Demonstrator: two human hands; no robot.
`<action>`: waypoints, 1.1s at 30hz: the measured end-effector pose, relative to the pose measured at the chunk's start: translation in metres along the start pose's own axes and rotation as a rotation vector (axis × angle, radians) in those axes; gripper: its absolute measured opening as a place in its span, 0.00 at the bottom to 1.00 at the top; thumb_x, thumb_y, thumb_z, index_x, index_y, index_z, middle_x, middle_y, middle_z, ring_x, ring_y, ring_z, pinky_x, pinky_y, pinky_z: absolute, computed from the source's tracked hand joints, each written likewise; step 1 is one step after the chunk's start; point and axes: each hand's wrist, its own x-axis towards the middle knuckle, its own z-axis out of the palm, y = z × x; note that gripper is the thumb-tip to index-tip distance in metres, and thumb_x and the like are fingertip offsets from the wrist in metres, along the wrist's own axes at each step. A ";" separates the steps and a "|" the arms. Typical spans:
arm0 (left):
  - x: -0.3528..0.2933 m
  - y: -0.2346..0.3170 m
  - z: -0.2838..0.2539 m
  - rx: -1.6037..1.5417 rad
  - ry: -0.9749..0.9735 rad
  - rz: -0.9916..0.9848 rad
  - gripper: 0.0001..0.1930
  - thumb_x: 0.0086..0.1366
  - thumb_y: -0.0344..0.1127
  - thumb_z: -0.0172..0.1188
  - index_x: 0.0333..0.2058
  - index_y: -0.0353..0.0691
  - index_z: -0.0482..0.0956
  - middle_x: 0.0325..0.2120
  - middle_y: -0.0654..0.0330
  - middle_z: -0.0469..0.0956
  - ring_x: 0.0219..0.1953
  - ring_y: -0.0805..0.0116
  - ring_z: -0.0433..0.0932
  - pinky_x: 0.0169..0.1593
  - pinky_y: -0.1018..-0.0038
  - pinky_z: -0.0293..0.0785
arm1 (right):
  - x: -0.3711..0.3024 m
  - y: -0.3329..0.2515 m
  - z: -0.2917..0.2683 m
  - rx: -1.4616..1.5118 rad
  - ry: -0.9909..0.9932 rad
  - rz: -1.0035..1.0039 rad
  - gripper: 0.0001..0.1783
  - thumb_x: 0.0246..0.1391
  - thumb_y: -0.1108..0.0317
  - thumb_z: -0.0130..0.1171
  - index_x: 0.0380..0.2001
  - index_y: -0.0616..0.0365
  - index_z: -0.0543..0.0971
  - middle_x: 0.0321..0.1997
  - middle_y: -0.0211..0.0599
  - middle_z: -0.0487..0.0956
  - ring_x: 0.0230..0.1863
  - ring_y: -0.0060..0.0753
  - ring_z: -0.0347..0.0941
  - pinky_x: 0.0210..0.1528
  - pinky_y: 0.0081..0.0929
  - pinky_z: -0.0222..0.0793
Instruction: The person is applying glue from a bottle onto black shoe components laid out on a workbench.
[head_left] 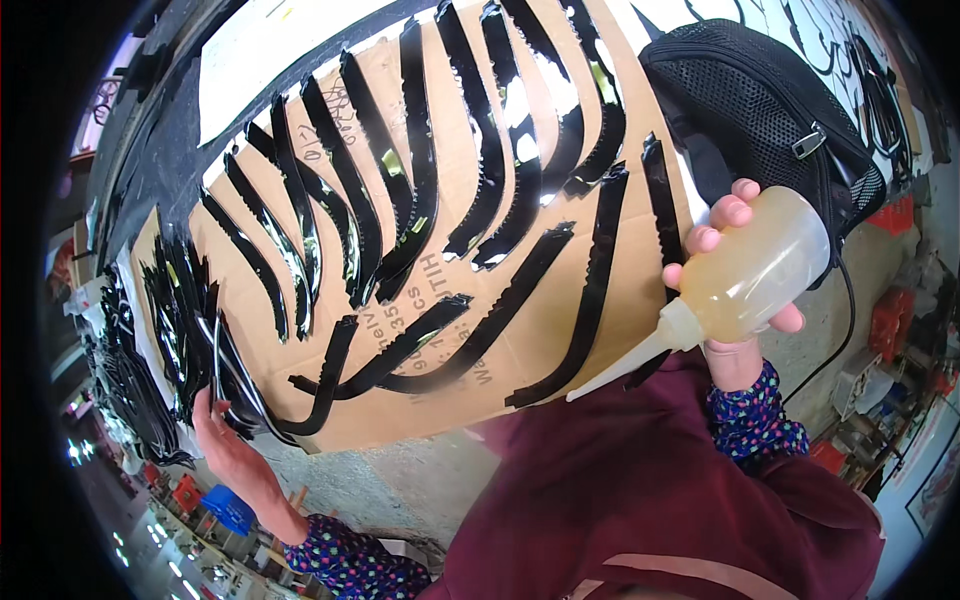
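Note:
My right hand (706,238) is wrapped round a translucent squeeze bottle (765,265) of yellowish liquid. The bottle is tilted, its long pale nozzle (625,362) pointing down and left over the cardboard's near edge. At the left, my left hand (232,450) has its fingers closed at a curved, shiny black strip (250,385), beside a pile of similar strips (175,320). Several curved black strips with jagged edges (480,130) lie spread in a row across the brown cardboard (520,310). Some nearer strips (500,320) overlap one another.
A black mesh bag (760,110) with a zip stands at the right, next to the cardboard. More dark strips (135,370) are heaped at the far left. A white sheet (250,75) lies at the back. Beyond the table are a blue bin (228,508) and red containers (890,320).

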 end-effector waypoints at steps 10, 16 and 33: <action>-0.002 0.065 -0.018 0.428 0.050 0.190 0.11 0.60 0.29 0.48 0.42 0.37 0.69 0.34 0.55 0.72 0.36 0.60 0.69 0.41 0.72 0.63 | -0.002 0.000 0.005 0.024 0.033 0.052 0.52 0.24 0.65 0.72 0.55 0.46 0.53 0.53 0.31 0.59 0.57 0.48 0.54 0.56 0.56 0.53; -0.012 0.115 -0.023 0.369 -0.006 0.189 0.09 0.58 0.28 0.50 0.38 0.34 0.70 0.32 0.54 0.72 0.34 0.60 0.69 0.40 0.71 0.63 | -0.002 0.007 0.021 -0.134 0.273 0.024 0.44 0.29 0.52 0.69 0.52 0.45 0.59 0.52 0.32 0.59 0.53 0.44 0.56 0.49 0.50 0.61; -0.060 0.131 -0.018 0.075 -0.163 0.261 0.07 0.53 0.27 0.52 0.33 0.38 0.71 0.24 0.58 0.72 0.30 0.63 0.69 0.37 0.73 0.58 | -0.014 -0.006 0.074 -0.338 0.319 0.033 0.54 0.26 0.51 0.68 0.56 0.56 0.52 0.59 0.39 0.56 0.61 0.45 0.48 0.57 0.53 0.50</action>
